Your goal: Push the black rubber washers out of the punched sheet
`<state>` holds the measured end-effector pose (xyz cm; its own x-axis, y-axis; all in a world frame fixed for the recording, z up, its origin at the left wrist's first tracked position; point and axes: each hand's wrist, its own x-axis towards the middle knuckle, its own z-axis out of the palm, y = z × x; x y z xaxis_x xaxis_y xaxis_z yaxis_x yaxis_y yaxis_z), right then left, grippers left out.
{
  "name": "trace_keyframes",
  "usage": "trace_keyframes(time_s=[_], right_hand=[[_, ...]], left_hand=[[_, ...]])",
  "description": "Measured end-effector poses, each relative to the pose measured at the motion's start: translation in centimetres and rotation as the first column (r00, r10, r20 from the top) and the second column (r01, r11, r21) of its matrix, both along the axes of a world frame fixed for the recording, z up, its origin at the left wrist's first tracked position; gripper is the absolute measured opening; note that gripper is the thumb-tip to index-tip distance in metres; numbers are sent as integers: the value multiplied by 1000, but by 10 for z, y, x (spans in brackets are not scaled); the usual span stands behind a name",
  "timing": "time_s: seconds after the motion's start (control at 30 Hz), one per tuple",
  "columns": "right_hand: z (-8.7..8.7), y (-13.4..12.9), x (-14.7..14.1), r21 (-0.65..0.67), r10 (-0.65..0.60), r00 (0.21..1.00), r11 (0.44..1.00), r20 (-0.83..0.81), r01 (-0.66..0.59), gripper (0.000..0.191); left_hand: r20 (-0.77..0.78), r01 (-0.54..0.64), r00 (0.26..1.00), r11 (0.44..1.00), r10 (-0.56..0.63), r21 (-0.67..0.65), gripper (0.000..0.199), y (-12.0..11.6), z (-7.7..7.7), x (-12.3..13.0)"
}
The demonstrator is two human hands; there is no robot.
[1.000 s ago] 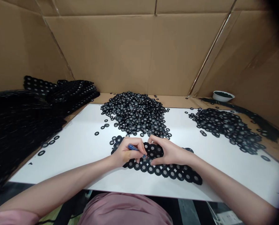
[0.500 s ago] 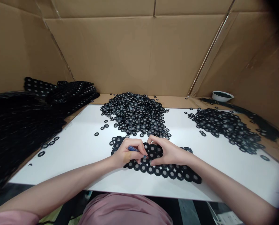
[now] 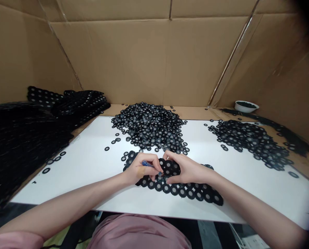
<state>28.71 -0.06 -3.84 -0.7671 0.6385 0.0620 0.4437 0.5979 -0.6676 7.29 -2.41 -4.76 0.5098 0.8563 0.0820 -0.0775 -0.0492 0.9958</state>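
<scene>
Detailed work at a raised fold in a panel of joined black rings (image 3: 183, 191) seems to be in hand; the next move appears to call for a steady fold and fine tool control. The panel lies under the 2 hands on a white board (image 3: 79, 169), its fold between them. The left hand (image 3: 142, 167) pinches a blue-patterned tool (image 3: 146, 163), tip unclear; the right hand (image 3: 192, 168) grasps the fold between thumb and curled fingers.
</scene>
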Motion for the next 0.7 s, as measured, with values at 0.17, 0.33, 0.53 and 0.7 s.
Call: trace_keyframes(time_s=[0.17,0.33,0.53,0.7], right_hand=[[-2,1,0,-6,8,1000,1000,-20,-8,44],[-5,4,0,-16,4,999,1000,-50,-5,46],[-5,3,0,-20,24,997,999,-70,-25,43],[-6,4,-1,-37,55,994,998,-92,-59,40]], left_hand=[[25,-14,1000,1000,14,-28,2,-1,3,1],[-4,-22,1000,999,22,29,3,-2,0,1],[-61,-7,998,996,12,93,3,-3,1,-1],[-38,-2,999,1000,2,-11,2,-1,-1,0]])
